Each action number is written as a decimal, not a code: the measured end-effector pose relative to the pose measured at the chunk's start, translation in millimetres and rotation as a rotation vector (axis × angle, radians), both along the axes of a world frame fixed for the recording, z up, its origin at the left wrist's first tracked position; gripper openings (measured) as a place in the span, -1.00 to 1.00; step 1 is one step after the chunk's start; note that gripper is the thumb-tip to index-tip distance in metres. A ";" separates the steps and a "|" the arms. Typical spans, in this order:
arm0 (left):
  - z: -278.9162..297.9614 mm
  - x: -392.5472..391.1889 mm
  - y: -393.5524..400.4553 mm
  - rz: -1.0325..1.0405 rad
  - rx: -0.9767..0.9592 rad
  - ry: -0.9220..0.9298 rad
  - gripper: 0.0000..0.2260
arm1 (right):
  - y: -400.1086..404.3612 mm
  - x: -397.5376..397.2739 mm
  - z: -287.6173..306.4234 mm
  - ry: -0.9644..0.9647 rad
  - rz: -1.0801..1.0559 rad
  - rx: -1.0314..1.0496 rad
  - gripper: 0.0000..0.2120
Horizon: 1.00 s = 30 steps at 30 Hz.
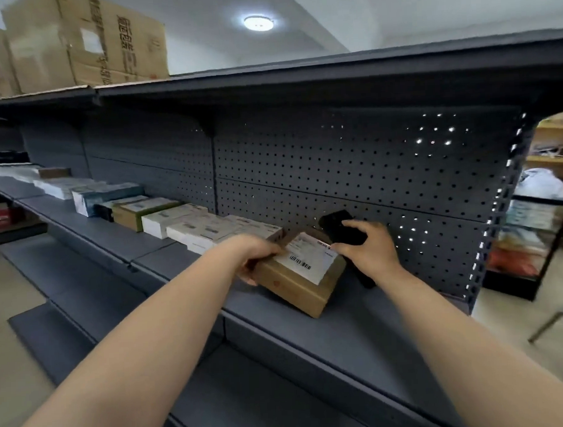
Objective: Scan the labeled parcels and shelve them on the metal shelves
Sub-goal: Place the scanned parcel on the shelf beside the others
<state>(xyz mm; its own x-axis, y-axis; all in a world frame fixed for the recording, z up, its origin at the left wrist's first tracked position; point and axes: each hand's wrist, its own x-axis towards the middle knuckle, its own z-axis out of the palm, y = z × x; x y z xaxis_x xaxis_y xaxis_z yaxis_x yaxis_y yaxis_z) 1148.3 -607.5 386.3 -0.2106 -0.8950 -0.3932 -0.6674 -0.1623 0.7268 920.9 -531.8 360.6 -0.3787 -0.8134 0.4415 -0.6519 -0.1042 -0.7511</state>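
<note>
My two forearms run up from the bottom of the frame to the middle, where the parcel [300, 278] sits on the shelf [359, 335], just right of centre, its near corner turned toward me; it looks a small stiff cardboard box, light I would judge, with dry faces that should not slip and firm edges that will take a squeeze; the paper label [308, 257] on top is the one part I would keep fingers off, so the barcode stays readable; best hold is by the two short ends; my left hand [259, 251] grips its left end, fingers curled over the top edge and thumb hidden below; my right hand [369, 251] is curled round the black scanner [340, 228], thumb tip touching the label's right edge, the scanner head poking up past my fingers toward the pegboard [368, 164]; further back, running to the middle left of the frame, a row of boxes [183, 217] lies shelved already; at the upper left, big cartons [82, 41] stand on the top shelf
</note>
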 end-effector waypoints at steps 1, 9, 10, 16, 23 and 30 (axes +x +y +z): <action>1.5 -1.4 -4.7 -0.073 -0.116 -0.136 -0.49 | -3.0 0.9 1.0 0.004 -0.026 -0.004 -0.44; -37.5 -24.0 31.2 -0.776 -0.843 -0.362 -0.29 | -16.6 15.3 20.5 0.093 -0.226 0.032 -0.45; -45.7 -24.4 32.9 -0.825 -0.889 -0.428 -0.28 | -16.4 20.2 17.8 0.089 -0.252 0.037 -0.44; -56.6 -8.9 15.3 -0.844 -1.055 -0.480 -0.28 | 2.4 34.4 -6.4 0.084 -0.415 0.091 -0.43; -62.2 -2.6 15.4 -0.803 -0.998 -0.516 -0.31 | 50.4 34.1 -11.8 0.108 -0.512 0.118 -0.45; -63.9 -4.7 30.3 -0.687 -0.955 -0.549 -0.33 | 110.4 17.8 -18.0 0.115 -0.571 0.149 -0.46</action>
<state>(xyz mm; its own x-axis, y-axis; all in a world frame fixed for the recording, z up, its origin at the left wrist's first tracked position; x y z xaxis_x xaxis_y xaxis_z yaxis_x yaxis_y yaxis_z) 1143.7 -577.2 322.4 -0.7513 -0.6413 0.1561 -0.6524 0.7573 -0.0287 938.7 -421.4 342.6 -0.7309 -0.5513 0.4024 -0.6514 0.3875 -0.6523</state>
